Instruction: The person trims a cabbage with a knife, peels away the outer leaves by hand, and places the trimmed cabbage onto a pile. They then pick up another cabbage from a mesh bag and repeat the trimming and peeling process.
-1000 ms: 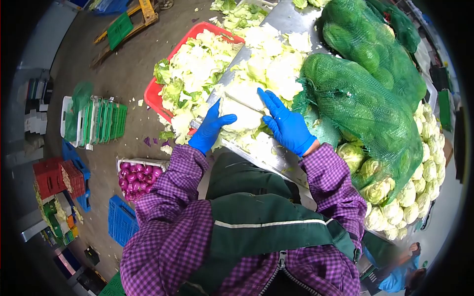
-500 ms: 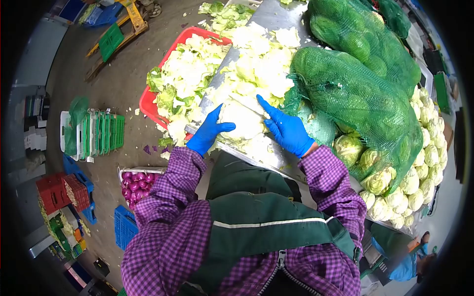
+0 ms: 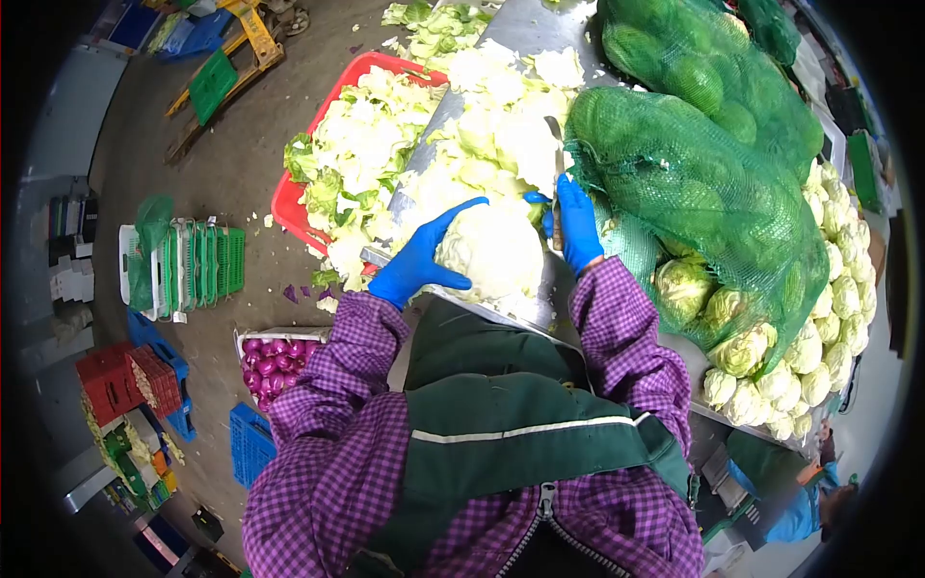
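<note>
Left of my left grip (image 3: 416, 258), a red crate (image 3: 294, 197) is heaped with cut leaves. That grip cups a cabbage (image 3: 493, 252) from its left side, fingers curved over the top, holding it at the near edge of the table (image 3: 520, 34). My right grip (image 3: 579, 223), just right of the cabbage, is closed round a knife (image 3: 556, 154), blade pointing away from me over the trimmings (image 3: 501, 135). Just right of it lies a green net sack (image 3: 694, 202).
</note>
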A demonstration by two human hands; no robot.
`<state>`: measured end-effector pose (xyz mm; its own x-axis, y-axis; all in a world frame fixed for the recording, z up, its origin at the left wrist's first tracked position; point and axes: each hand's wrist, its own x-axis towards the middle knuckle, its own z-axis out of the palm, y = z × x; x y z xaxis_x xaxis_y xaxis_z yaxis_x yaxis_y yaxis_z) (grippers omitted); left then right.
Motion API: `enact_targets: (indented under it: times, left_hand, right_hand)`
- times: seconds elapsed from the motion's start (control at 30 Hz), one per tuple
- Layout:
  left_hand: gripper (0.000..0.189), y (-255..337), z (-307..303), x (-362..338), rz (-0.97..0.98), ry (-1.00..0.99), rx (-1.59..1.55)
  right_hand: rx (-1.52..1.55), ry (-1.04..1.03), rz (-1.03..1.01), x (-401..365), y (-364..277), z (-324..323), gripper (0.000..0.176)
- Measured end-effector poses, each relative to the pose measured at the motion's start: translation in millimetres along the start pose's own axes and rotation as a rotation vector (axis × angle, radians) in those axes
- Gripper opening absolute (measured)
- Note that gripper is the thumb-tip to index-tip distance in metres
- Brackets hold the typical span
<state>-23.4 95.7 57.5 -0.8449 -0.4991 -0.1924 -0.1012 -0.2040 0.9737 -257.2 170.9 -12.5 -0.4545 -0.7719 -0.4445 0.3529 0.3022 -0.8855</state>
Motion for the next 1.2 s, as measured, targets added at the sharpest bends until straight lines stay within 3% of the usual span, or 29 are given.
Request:
enact_targets:
  times: [0.03, 0.1, 0.13, 0.2, 0.23, 0.27, 0.33, 0.4, 0.57, 0.6, 0.67, 0.73, 0.8, 0.83, 0.87, 0.93, 1.0, 1.07, 1.1, 1.2]
  left_hand:
    - [0.098, 6, -1, 2, 0.081, -0.008, 0.001]
    - [0.094, 7, -7, 6, 0.197, 0.076, 0.098]
    - [0.084, 3, -7, 7, 0.125, 0.198, -0.013]
    - [0.076, -16, -16, 3, 0.023, 0.338, -0.561]
    - [0.071, -26, -19, 2, -0.159, 0.411, -0.595]
    - [0.071, -38, -18, 0, -0.162, 0.412, -0.591]
    - [0.070, -27, 2, 0, -0.064, 0.503, -0.604]
    - [0.071, -40, -3, 2, -0.014, 0.511, -0.528]
    - [0.081, -26, -7, -1, 0.155, 0.436, -0.401]
    - [0.081, -23, -6, -3, 0.157, 0.435, -0.402]
    - [0.085, -19, -4, -7, 0.183, 0.412, -0.472]
    - [0.086, -22, -4, -4, 0.204, 0.444, -0.451]
    - [0.087, -25, -3, -3, 0.218, 0.475, -0.435]
    - [0.089, -25, -5, 0, 0.201, 0.474, -0.371]
    - [0.091, -25, -7, 2, 0.187, 0.471, -0.306]
    - [0.093, -28, -10, 5, 0.200, 0.459, -0.253]
    - [0.094, -29, -13, 4, 0.215, 0.452, -0.197]
    - [0.097, -28, -13, 0, 0.247, 0.447, -0.262]
    - [0.097, -22, -10, -4, 0.246, 0.450, -0.262]
    - [0.101, -4, -7, -16, 0.161, 0.379, -0.339]
  right_hand:
    - [0.215, -0.015, 0.154, 3, 6, -4, 0.044]
    - [0.249, -0.136, 0.067, -12, 12, 9, 0.044]
    - [0.282, -0.257, -0.029, -27, 7, 19, 0.045]
    - [0.459, -0.287, -0.048, -41, -9, 25, 0.048]
    - [0.204, -0.279, -0.031, -46, -21, 26, 0.050]
    - [-0.050, -0.267, -0.005, -52, -31, 29, 0.053]
    - [-0.136, -0.264, 0.085, -54, -35, 43, 0.057]
    - [-0.227, -0.146, -0.409, -53, -29, 52, 0.057]
    - [-0.175, -0.123, -0.184, -59, -58, 53, 0.031]
    - [-0.176, -0.123, -0.186, -56, -58, 51, 0.031]
    - [-0.223, -0.070, 0.001, -45, -57, 41, 0.028]
    - [-0.318, -0.069, 0.015, -48, -63, 38, 0.036]
    - [-0.397, -0.164, -0.367, -62, -53, 42, 0.051]
    - [-0.608, -0.212, -0.419, -74, -74, 45, 0.062]
    - [-0.607, -0.204, -0.419, -75, -74, 46, 0.062]
    - [-0.625, -0.242, -0.282, -75, -75, 47, 0.065]
    - [-0.701, -0.210, -0.373, -69, -72, 40, 0.056]
    - [-0.360, -0.332, 0.005, -68, -76, 30, 0.043]
    - [-0.302, -0.305, -0.036, -68, -77, 28, 0.033]
    - [-0.250, -0.178, 0.080, -48, -75, 1, 0.042]
